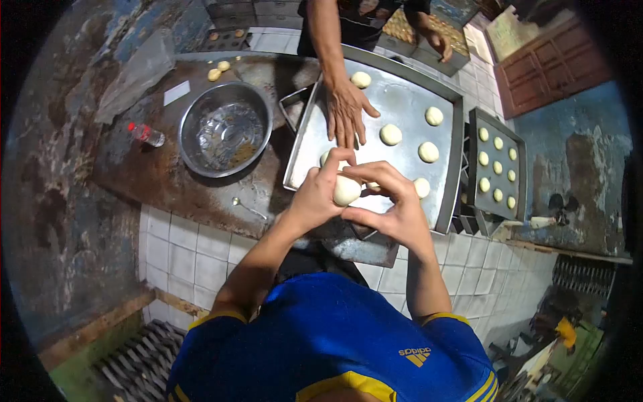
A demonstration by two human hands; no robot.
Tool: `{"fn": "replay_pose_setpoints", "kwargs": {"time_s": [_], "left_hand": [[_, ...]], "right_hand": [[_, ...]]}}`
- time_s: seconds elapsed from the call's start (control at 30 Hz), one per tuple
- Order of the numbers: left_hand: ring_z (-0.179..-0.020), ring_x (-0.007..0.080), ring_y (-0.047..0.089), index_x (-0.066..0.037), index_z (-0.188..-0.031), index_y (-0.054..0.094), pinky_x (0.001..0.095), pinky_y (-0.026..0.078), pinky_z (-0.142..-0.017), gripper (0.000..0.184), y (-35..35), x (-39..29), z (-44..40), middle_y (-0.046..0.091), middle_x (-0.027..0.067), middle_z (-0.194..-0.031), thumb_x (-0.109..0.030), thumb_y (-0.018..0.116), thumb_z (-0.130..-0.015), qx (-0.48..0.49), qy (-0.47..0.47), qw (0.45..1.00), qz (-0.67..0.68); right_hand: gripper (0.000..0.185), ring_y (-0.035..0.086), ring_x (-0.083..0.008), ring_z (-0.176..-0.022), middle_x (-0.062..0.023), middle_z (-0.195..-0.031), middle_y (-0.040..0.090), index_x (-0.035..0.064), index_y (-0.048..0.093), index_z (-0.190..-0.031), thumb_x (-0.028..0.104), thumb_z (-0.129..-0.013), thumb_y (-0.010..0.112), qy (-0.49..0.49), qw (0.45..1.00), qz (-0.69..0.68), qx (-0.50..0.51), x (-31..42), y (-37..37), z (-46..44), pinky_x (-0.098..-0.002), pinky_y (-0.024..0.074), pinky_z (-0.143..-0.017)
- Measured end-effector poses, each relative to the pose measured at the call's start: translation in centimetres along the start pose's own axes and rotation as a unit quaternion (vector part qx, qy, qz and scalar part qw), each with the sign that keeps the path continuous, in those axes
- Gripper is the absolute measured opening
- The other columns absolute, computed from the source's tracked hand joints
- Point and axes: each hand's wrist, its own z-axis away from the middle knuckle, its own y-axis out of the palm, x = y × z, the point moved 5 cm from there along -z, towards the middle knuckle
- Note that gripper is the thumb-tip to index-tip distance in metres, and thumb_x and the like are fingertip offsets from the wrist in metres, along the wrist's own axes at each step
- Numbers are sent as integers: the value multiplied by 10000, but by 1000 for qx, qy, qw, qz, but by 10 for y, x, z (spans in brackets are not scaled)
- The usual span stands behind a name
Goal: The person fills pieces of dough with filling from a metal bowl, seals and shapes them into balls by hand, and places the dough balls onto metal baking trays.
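Observation:
A smooth, pale dough ball (pixel 347 191) is held up over the near part of a large metal baking tray (pixel 402 80). My left hand (pixel 320 195) wraps round it from the left, with the fingers curled over its top. From the other side my right hand (pixel 395 208) cups it, index fingertip at the top and thumb at the lower edge. On the tray sit several more dough balls (pixel 390 135), spaced apart. One of them is partly hidden behind my left fingers, and another shows between my right thumb and fingers.
Across the table, a co-worker's hand (pixel 348 110) reaches flat over the tray. To the left are a metal bowl (pixel 191 151), a red-capped bottle (pixel 146 135), a spoon (pixel 249 208) and small dough pieces (pixel 214 74). A second tray (pixel 497 204) of dough balls stands at the right.

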Motion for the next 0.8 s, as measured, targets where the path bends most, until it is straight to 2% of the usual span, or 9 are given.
{"fn": "replay_pose_setpoints", "kwargs": {"time_s": [0.1,0.3,0.37,0.43,0.5,0.6,0.67,0.73,0.8], "left_hand": [[-952,361,776,-76,-1248,451,393,573,-780,704,15,15,-11,720,190,-951,-338,922,-794,44,-34,998,5],[-925,521,705,-104,-1307,427,555,564,-761,582,31,31,-48,722,282,-962,-94,771,-839,84,15,995,-53],[-959,460,744,-112,-1367,394,475,575,-774,722,29,27,-65,719,223,-892,-119,823,-786,84,-25,990,-108],[-883,378,751,-177,-1612,191,443,603,-781,1110,14,24,-70,604,268,-1382,-257,895,-757,117,-43,983,-137],[-931,355,749,-195,-1634,151,434,609,-806,1165,-4,28,-70,439,241,-1575,-261,906,-748,69,-44,988,-130],[-1130,331,692,-87,-1608,218,432,593,-870,1068,-13,47,-40,493,215,-1539,-187,890,-784,43,-32,985,-163],[-1231,288,633,-21,-1570,277,408,575,-901,950,-25,53,-11,533,207,-1480,-130,860,-827,6,15,984,-176],[-1155,215,616,-11,-1539,320,329,547,-857,841,-51,59,27,566,179,-1393,-62,819,-863,-32,17,974,-223],[-916,113,585,-47,-1530,339,230,477,-747,780,-78,68,60,580,135,-1303,9,773,-884,-124,-86,978,-144]], "right_hand": [[559,706,-204,-1080,-92,-1172,725,64,750,-1259,164,-744,945,41,998,8,-40,-25,-4,0,-345,610,-884],[409,729,-195,-1015,-103,-1129,752,13,756,-1207,127,-825,849,60,994,50,-76,-49,-25,-12,-329,589,-904],[406,729,-190,-1020,-102,-1142,759,4,755,-1200,146,-833,854,134,983,-109,-63,-78,-39,-26,-332,574,-926],[399,729,-191,-1022,-103,-1135,768,8,754,-1205,160,-847,845,93,991,-31,-96,-113,-73,-53,-338,571,-942],[417,732,-204,-1029,-108,-1110,775,12,750,-1216,197,-852,838,66,983,42,-164,-168,-115,-85,-347,570,-938],[421,740,-294,-1044,-184,-1145,766,26,748,-1218,219,-851,817,94,953,200,-209,-241,-149,-134,-385,566,-936],[521,621,-376,-1266,-247,-1386,641,-32,668,-1317,306,-924,724,65,901,417,-99,-258,-142,-156,-420,493,-1074],[836,359,-414,-1526,-302,-1585,441,-160,499,-1445,542,-997,576,29,809,584,-58,-265,-125,-171,-447,315,-1244],[923,254,-412,-1584,-326,-1648,325,-144,378,-1535,616,-1021,484,43,792,608,-11,-279,-118,-178,-477,212,-1300]]}}
